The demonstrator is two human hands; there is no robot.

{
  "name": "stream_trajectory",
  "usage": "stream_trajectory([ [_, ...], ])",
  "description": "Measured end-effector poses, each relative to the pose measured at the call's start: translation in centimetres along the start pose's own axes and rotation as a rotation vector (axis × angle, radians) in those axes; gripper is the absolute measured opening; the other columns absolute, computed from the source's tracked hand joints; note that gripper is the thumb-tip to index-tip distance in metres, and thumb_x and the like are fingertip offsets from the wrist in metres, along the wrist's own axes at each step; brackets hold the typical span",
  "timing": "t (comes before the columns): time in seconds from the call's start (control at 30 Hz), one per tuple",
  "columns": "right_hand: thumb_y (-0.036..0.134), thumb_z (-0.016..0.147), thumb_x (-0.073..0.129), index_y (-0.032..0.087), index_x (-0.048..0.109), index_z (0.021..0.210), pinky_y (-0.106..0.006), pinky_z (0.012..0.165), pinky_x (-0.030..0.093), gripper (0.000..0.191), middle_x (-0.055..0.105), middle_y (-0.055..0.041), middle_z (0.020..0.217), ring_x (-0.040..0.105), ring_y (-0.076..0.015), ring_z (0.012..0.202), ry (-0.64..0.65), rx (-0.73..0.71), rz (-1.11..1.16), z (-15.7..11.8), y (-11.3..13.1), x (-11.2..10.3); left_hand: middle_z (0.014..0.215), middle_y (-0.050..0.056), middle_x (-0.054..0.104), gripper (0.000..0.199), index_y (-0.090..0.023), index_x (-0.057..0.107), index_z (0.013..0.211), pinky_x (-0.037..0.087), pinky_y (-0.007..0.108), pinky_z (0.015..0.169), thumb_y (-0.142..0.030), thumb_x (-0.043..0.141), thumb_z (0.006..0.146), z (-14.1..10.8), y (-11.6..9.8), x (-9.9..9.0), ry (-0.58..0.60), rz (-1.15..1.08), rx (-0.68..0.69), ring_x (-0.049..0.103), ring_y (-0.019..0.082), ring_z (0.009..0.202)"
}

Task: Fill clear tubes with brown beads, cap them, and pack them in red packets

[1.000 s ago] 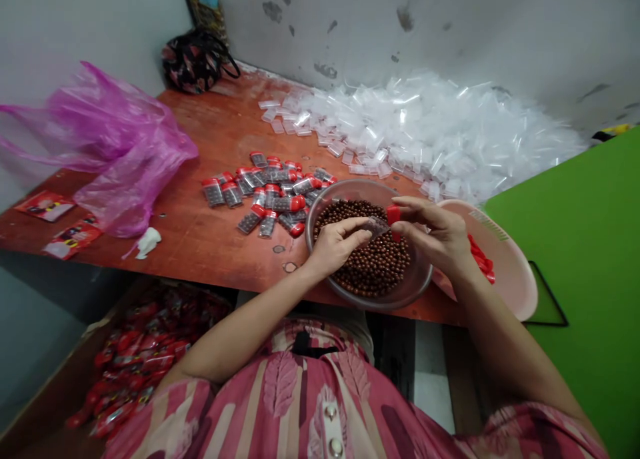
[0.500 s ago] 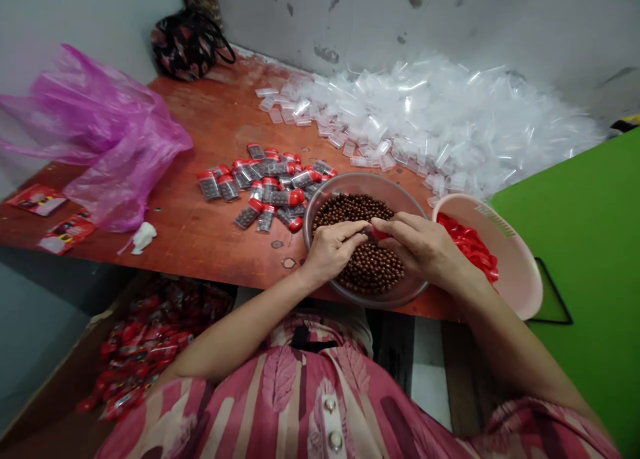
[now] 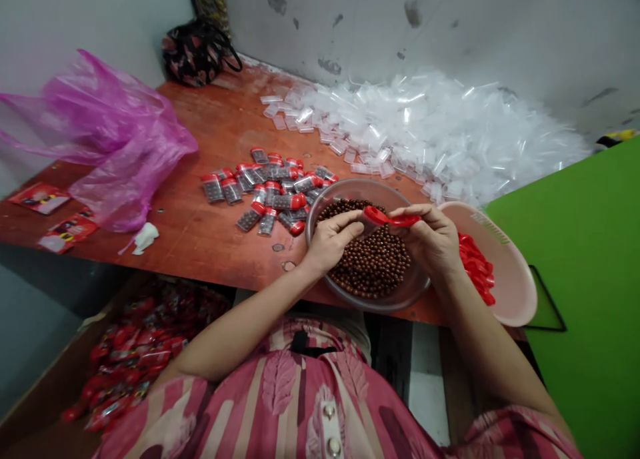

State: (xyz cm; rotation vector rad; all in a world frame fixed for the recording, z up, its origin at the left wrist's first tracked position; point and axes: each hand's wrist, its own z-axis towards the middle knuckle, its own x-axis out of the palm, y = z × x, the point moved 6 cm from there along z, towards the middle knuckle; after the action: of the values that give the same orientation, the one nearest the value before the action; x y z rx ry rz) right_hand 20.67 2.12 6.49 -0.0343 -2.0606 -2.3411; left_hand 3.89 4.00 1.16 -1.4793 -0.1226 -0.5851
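While my right hand (image 3: pixel 431 240) pinches a red strap cap (image 3: pixel 390 217), my left hand (image 3: pixel 333 240) grips a small clear tube (image 3: pixel 367 223) just beside it, both above brown balls (image 3: pixel 370 265) in a bowl (image 3: pixel 360 187); capped filled tubes (image 3: pixel 270 195) lie left on the worktop (image 3: pixel 200 245).

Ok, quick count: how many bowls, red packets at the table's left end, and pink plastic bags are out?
Bowls: 2 (bowl of brown balls, pink basin)
Red packets: 2
Pink plastic bag: 1
Total: 5
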Motion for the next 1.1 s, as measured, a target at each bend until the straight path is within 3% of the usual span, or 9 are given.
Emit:
stream_trajectory([
  [0.1, 0.048, 0.063, 0.081, 0.024, 0.067, 0.09, -0.034, 0.083, 0.055, 0.038, 0.071, -0.0012, 0.086, 0.067, -0.0173, 0.081, 0.042, 0.074, -0.029, 0.6, -0.4, 0.2, 0.108, 0.004, 0.073, 0.022, -0.021, 0.074, 0.1, 0.045, 0.037, 0.102, -0.026, 0.064, 0.081, -0.4, -0.8, 0.4, 0.062, 0.243, 0.117, 0.064, 0.021, 0.107],
  [0.23, 0.048, 0.07, 0.075, 0.022, 0.066, 0.103, -0.039, 0.087, 0.053, 0.043, 0.068, -0.0059, 0.107, 0.065, -0.0201, 0.095, 0.328, 0.349, 0.063, 0.6, -1.9, 2.3, 0.112, 0.006, 0.071, 0.022, -0.023, 0.074, 0.102, 0.041, 0.04, 0.107, -0.023, 0.062, 0.082, -0.7, -1.3, 0.5, 0.082, 0.395, 0.192, 0.057, 0.021, 0.118],
  [0.33, 0.048, 0.073, 0.069, 0.02, 0.065, 0.107, -0.043, 0.084, 0.055, 0.044, 0.069, -0.0091, 0.106, 0.065, -0.023, 0.097, 0.476, 0.542, 0.221, -0.1, -2.8, 3.9, 0.115, 0.004, 0.069, 0.027, -0.025, 0.072, 0.107, 0.038, 0.043, 0.11, -0.021, 0.059, 0.085, -0.8, -1.5, 0.6, 0.1, 0.451, 0.202, 0.053, 0.021, 0.123],
  [0.6, 0.04, 0.069, 0.065, 0.018, 0.066, 0.097, -0.042, 0.081, 0.056, 0.036, 0.071, -0.0095, 0.099, 0.065, -0.0251, 0.097, 0.275, 0.444, 0.294, -0.5, -3.3, 5.4, 0.116, 0.004, 0.07, 0.027, -0.025, 0.071, 0.109, 0.04, 0.042, 0.109, -0.02, 0.058, 0.086, -0.9, -1.7, 0.6, 0.081, 0.503, 0.26, 0.053, 0.021, 0.123],
  [0.77, 0.058, 0.081, 0.058, 0.025, 0.064, 0.109, -0.042, 0.083, 0.056, 0.044, 0.069, -0.0067, 0.11, 0.066, -0.0218, 0.098, 0.39, 0.462, 0.237, 0.4, -3.2, 5.0, 0.117, 0.005, 0.069, 0.027, -0.022, 0.069, 0.112, 0.041, 0.039, 0.108, -0.021, 0.056, 0.088, -0.8, -2.9, 0.1, 0.007, 0.546, 0.293, 0.055, 0.02, 0.121],
  [0.87, 0.059, 0.077, 0.063, 0.028, 0.063, 0.113, -0.038, 0.083, 0.057, 0.048, 0.066, -0.0049, 0.116, 0.065, -0.0183, 0.097, 0.333, 0.292, 0.05, 4.1, -2.5, 2.2, 0.121, 0.005, 0.067, 0.028, -0.023, 0.068, 0.114, 0.04, 0.038, 0.109, -0.026, 0.056, 0.089, 0.0, -5.0, -2.0, -0.144, 0.594, 0.347, 0.057, 0.02, 0.12],
  [1.0, 0.046, 0.081, 0.065, 0.021, 0.066, 0.108, -0.036, 0.082, 0.056, 0.037, 0.069, -0.0059, 0.107, 0.066, -0.0171, 0.089, 0.103, 0.048, -0.496, 11.4, -2.3, -3.3, 0.132, 0.004, 0.061, 0.035, -0.025, 0.062, 0.123, 0.03, 0.044, 0.115, -0.026, 0.057, 0.088, 0.9, -7.4, -5.2, -0.379, 0.743, 0.49, 0.045, 0.022, 0.133],
  [1.1, 0.032, 0.086, 0.059, 0.015, 0.067, 0.112, -0.04, 0.086, 0.052, 0.032, 0.071, -0.0107, 0.106, 0.067, -0.0231, 0.094, 0.159, 0.009, -1.053, 16.5, -4.1, -4.5, 0.137, 0.004, 0.057, 0.037, -0.026, 0.06, 0.126, 0.025, 0.051, 0.117, -0.024, 0.056, 0.089, 0.8, -6.7, -5.0, -0.352, 0.86, 0.493, 0.038, 0.024, 0.138],
])
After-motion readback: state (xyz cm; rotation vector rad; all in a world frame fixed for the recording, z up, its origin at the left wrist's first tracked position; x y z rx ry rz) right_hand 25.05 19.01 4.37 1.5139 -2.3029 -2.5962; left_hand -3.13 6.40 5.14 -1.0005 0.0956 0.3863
